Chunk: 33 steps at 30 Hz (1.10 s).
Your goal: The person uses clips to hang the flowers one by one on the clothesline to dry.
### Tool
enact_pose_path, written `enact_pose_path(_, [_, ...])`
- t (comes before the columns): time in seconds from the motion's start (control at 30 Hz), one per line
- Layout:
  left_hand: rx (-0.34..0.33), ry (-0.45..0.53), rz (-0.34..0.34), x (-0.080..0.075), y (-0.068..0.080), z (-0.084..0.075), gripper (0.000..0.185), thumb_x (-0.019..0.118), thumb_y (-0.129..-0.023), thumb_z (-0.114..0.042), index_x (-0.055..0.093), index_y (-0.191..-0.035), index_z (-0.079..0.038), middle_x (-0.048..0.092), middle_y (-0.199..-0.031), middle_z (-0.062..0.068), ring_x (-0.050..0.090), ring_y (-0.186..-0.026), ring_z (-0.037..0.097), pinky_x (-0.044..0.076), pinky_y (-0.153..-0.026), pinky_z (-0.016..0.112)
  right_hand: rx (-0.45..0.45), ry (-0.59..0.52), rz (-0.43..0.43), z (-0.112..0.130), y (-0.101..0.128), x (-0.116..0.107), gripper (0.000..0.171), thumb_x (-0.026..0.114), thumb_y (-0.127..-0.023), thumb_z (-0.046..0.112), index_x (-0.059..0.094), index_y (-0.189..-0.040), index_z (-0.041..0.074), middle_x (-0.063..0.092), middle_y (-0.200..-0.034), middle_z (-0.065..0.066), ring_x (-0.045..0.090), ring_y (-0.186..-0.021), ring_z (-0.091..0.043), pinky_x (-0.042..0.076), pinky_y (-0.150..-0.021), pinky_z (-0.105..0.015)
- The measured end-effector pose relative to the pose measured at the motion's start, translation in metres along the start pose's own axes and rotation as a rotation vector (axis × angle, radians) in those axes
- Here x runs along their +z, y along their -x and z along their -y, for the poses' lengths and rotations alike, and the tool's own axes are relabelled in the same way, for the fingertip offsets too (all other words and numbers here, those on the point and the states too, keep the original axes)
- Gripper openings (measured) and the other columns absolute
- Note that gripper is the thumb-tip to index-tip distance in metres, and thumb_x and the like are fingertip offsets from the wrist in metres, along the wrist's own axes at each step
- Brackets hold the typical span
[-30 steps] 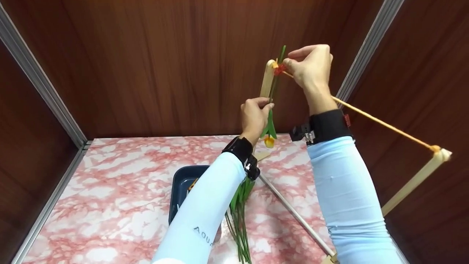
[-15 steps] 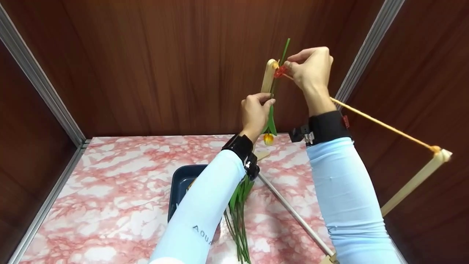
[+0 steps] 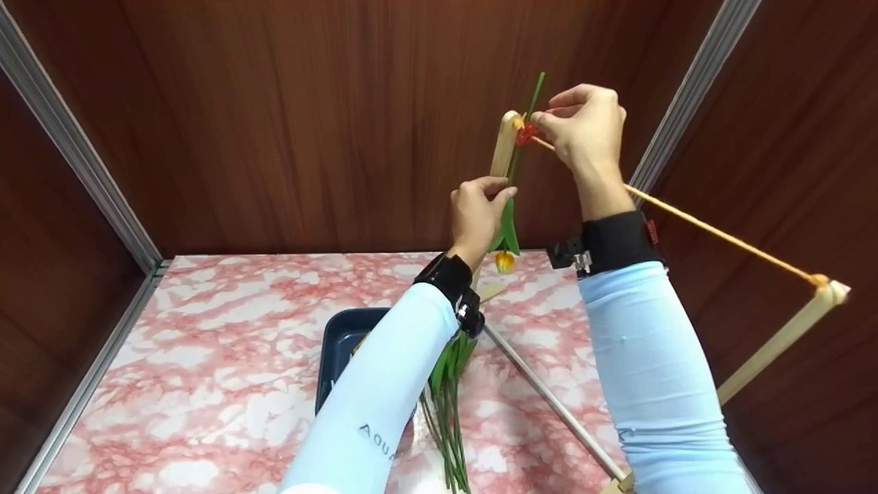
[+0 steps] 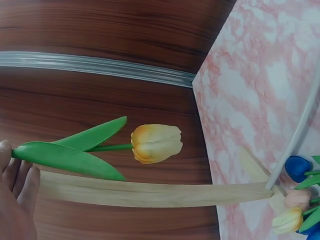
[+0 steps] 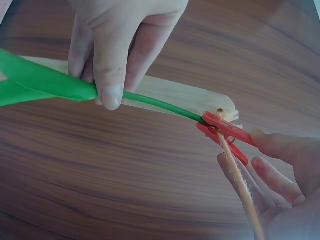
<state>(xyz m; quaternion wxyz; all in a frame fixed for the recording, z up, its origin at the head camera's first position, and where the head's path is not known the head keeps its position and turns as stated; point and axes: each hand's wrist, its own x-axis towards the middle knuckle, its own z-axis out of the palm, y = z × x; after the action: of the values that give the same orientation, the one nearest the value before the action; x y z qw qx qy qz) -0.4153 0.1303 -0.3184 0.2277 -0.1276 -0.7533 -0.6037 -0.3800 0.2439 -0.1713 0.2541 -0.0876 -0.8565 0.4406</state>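
An artificial tulip hangs head down beside an upright wooden post (image 3: 501, 149), its yellow-orange bloom (image 3: 505, 261) lowest and its green stem (image 3: 530, 96) sticking up past the post top. My left hand (image 3: 497, 193) pinches the stem and leaf against the post. My right hand (image 3: 545, 118) pinches a red clip (image 3: 525, 134) that bites the stem and an orange string (image 3: 713, 232). In the right wrist view the red clip (image 5: 225, 131) sits on the stem (image 5: 160, 105) at the post's tip. The left wrist view shows the bloom (image 4: 156, 143) and leaves (image 4: 70, 155).
The string runs to a second wooden post (image 3: 782, 339) on the right. A dark blue tray (image 3: 341, 339) and a bunch of tulip stems (image 3: 446, 418) lie on the pink marble table (image 3: 206, 343). A metal rod (image 3: 549, 398) crosses it. Wooden walls close in behind and at both sides.
The tulip has risen a little, so more of its stem shows above the post. Both hands keep their hold and have barely shifted.
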Motion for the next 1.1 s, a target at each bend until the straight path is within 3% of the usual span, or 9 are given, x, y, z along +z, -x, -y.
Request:
enact_pose_path(0.33, [0.019, 0.023, -0.009, -0.020, 0.007, 0.017, 0.022, 0.084, -0.094, -0.020, 0.084, -0.111, -0.006, 0.082, -0.105, 0.006, 0.076, -0.100, 0.016, 0.058, -0.088, 0.024, -0.020, 0.001, 0.016, -0.003, 0.002, 0.001, 0.041, 0.088, -0.089, 0.026, 0.074, -0.122, 0.006, 0.077, -0.123, -0.012, 0.074, -0.104, -0.017, 0.057, -0.082, -0.024])
enact_pose_path(0.43, [0.014, 0.022, -0.019, -0.031, 0.010, 0.025, 0.019, 0.083, -0.095, -0.019, 0.084, -0.110, -0.007, 0.082, -0.105, 0.005, 0.076, -0.099, 0.016, 0.058, -0.089, 0.028, -0.063, 0.029, 0.000, -0.003, 0.006, -0.001, 0.047, 0.087, -0.090, 0.029, 0.072, -0.127, 0.005, 0.075, -0.127, -0.013, 0.070, -0.110, -0.021, 0.055, -0.086, -0.026])
enact_pose_path(0.53, [-0.001, 0.014, -0.030, -0.043, 0.015, 0.031, 0.018, 0.083, -0.096, -0.021, 0.085, -0.108, -0.008, 0.082, -0.104, 0.004, 0.075, -0.100, 0.015, 0.058, -0.091, 0.030, -0.126, 0.068, -0.028, -0.001, 0.011, -0.005, 0.052, 0.084, -0.092, 0.032, 0.069, -0.133, 0.006, 0.070, -0.135, -0.012, 0.064, -0.122, -0.021, 0.050, -0.099, -0.027])
enact_pose_path(0.67, [0.010, 0.001, -0.034, -0.062, 0.024, 0.032, 0.018, 0.083, -0.096, -0.023, 0.085, -0.107, -0.010, 0.082, -0.103, 0.002, 0.075, -0.099, 0.014, 0.057, -0.089, 0.029, -0.286, 0.067, -0.111, -0.001, 0.021, -0.009, 0.047, 0.081, -0.094, 0.029, 0.067, -0.132, 0.004, 0.066, -0.138, -0.011, 0.058, -0.130, -0.020, 0.042, -0.111, -0.024])
enact_pose_path(0.83, [0.122, -0.017, 0.028, -0.088, 0.038, 0.025, 0.018, 0.080, -0.099, -0.024, 0.083, -0.109, -0.009, 0.081, -0.105, 0.002, 0.074, -0.097, 0.014, 0.058, -0.088, 0.030, -0.619, -0.044, -0.249, -0.017, 0.043, -0.010, 0.021, 0.075, -0.096, 0.011, 0.073, -0.113, -0.002, 0.070, -0.113, -0.012, 0.062, -0.106, -0.017, 0.048, -0.097, -0.024])
enact_pose_path(0.97, [0.268, -0.049, 0.032, -0.114, 0.053, 0.022, 0.014, 0.080, -0.098, -0.020, 0.083, -0.106, -0.008, 0.081, -0.104, 0.002, 0.073, -0.101, 0.015, 0.057, -0.094, 0.030, -0.826, -0.134, -0.187, -0.039, 0.065, -0.003, 0.009, 0.071, -0.096, -0.001, 0.074, -0.103, -0.004, 0.073, -0.102, -0.012, 0.066, -0.094, -0.018, 0.053, -0.089, -0.026])
enact_pose_path(1.1, [0.394, -0.095, 0.001, -0.140, 0.072, 0.027, 0.011, 0.081, -0.097, -0.017, 0.083, -0.103, -0.009, 0.080, -0.103, 0.001, 0.071, -0.104, 0.017, 0.055, -0.097, 0.033, -0.914, -0.170, -0.064, -0.068, 0.087, 0.009, 0.011, 0.072, -0.092, -0.011, 0.074, -0.100, -0.005, 0.075, -0.098, -0.014, 0.069, -0.089, -0.024, 0.056, -0.085, -0.026])
